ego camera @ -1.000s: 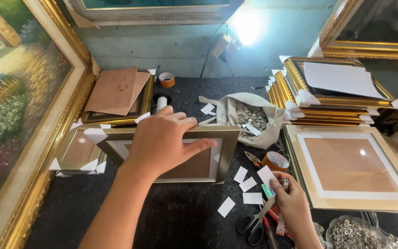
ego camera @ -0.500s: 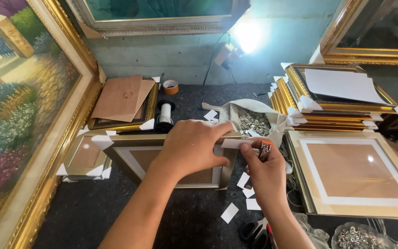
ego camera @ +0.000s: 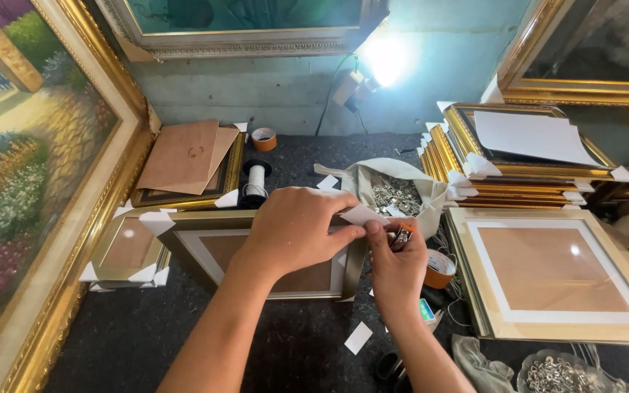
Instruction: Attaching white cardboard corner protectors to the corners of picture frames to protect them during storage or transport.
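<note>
Head view: a white paper corner protector [ego camera: 362,214] sits at the top right corner of the gold picture frame [ego camera: 205,240] lying face-down on the dark table [ego camera: 147,342]. Left hand [ego camera: 296,229] pinches it flat; right hand [ego camera: 396,255] grips a small tool, kind unclear. Other corners look covered already, so this seems the last. Loose paper pieces [ego camera: 358,337], tape roll [ego camera: 438,268] and stacked frames [ego camera: 518,164] lie nearby.

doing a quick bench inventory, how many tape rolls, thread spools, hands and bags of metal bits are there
brown tape rolls: 2, one at the back, one beside the right hand
white thread spool on black ends: 1
bare hands: 2, left hand, right hand
beige cloth bag of metal bits: 1
total: 6
</note>
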